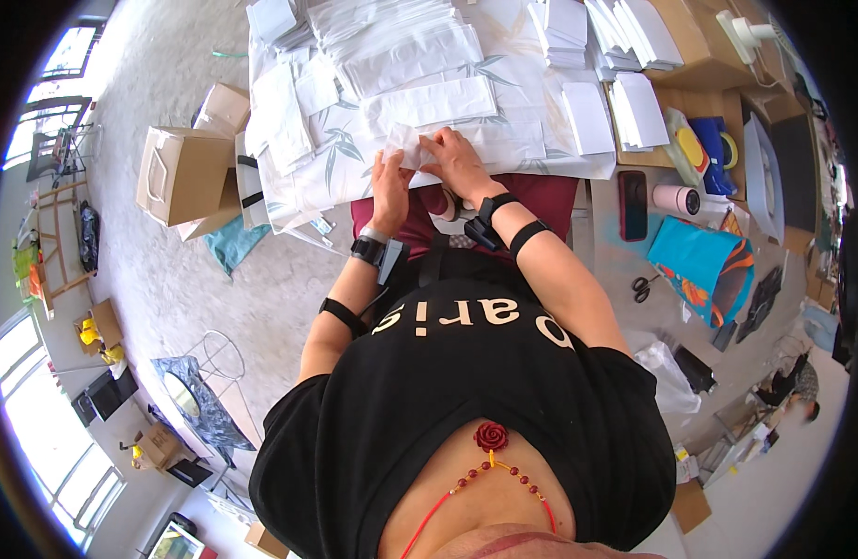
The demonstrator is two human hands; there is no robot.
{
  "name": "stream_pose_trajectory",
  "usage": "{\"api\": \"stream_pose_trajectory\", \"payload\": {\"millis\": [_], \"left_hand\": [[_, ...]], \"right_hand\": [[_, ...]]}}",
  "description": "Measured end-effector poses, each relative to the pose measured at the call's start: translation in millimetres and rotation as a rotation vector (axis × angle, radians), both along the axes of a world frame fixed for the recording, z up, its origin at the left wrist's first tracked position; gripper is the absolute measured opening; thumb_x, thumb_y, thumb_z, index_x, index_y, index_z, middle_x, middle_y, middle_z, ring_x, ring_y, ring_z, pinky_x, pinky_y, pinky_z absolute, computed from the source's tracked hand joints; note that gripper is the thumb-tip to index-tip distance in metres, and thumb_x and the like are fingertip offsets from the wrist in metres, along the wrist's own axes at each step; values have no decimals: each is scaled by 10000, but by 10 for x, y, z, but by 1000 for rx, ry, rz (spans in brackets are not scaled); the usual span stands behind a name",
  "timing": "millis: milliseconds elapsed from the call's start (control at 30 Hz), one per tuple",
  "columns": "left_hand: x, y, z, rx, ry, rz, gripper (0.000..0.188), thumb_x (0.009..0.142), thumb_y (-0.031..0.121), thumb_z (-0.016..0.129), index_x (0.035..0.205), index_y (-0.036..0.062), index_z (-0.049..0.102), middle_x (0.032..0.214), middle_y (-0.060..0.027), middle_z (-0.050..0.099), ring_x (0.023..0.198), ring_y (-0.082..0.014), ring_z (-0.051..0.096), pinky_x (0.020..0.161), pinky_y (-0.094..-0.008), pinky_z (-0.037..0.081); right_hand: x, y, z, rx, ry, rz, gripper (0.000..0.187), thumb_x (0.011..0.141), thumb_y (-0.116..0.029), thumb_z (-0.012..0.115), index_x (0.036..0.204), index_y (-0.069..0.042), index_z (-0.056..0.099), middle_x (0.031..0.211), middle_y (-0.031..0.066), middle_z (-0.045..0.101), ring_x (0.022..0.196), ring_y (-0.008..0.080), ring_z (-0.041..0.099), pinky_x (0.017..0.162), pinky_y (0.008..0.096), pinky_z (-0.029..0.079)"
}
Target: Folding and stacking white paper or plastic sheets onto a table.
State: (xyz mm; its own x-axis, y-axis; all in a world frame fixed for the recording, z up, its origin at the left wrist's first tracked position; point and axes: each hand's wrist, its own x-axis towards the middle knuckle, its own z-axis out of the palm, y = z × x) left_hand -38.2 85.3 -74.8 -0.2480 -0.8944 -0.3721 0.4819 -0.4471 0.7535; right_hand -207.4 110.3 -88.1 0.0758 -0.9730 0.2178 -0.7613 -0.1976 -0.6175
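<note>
Both hands meet at the near edge of a table covered with a leaf-patterned cloth (345, 191). My left hand (390, 191) has its fingers closed on one end of a thin white paper piece (403, 140). The fingers of my right hand (457, 166) are bent and pinch the same paper from the right. Just beyond lies a flat white paper strip (438, 102), and another paper strip (517, 140) lies right of my right hand. Farther back is a wide, overlapping pile of white paper pieces (391, 47). Whether the paper is folded between my fingers is hard to make out.
White paper stacks (638, 112) and a loose bundle (587, 116) stand at the right. A phone (633, 205), a pink cup (676, 198), scissors (643, 287) and a blue bag (699, 265) lie to my right. Cardboard boxes (191, 172) stand left of the table.
</note>
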Motion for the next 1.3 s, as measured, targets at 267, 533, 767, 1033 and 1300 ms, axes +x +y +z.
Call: {"api": "stream_pose_trajectory", "payload": {"millis": [267,533,767,1033,1300], "left_hand": [[-141,65,24,-143,-292,-80,238,1057,166,539,1246,20,539,1119,-85,663,1006,-146,621,923,-305,487],[-276,122,108,-443,-674,-398,620,1052,367,591,1465,-79,468,1389,-275,553,1321,-292,517,1108,-338,386],[-243,125,118,-406,-610,-451,671,1064,397,557,1520,-76,421,1632,-325,308,1572,-370,228,1256,-383,206],[-16,-16,-64,-202,-454,103,340,1094,258,535,1220,-34,654,1210,-100,690,1110,-186,649,909,-343,547],[115,-76,-143,-489,-967,-30,186,937,132,697,1043,-20,700,876,-88,722,808,-160,695,742,-303,547]], "right_hand": [[-70,101,72,24,-102,-13,613,821,-131,811,1369,-20,562,1216,175,581,1120,364,594,962,438,512],[-487,326,24,291,-632,-429,311,1020,-140,553,1283,22,594,975,176,763,824,289,760,770,398,588],[-453,297,127,302,-454,-552,319,963,-132,702,1230,16,610,915,129,753,797,202,743,717,337,588],[-483,268,-97,87,-274,-494,333,873,-59,750,1166,-30,595,833,121,734,742,278,725,684,389,564],[-495,249,-62,89,-211,-471,301,861,-23,677,1143,-3,575,798,155,707,775,373,706,724,471,553]]}}
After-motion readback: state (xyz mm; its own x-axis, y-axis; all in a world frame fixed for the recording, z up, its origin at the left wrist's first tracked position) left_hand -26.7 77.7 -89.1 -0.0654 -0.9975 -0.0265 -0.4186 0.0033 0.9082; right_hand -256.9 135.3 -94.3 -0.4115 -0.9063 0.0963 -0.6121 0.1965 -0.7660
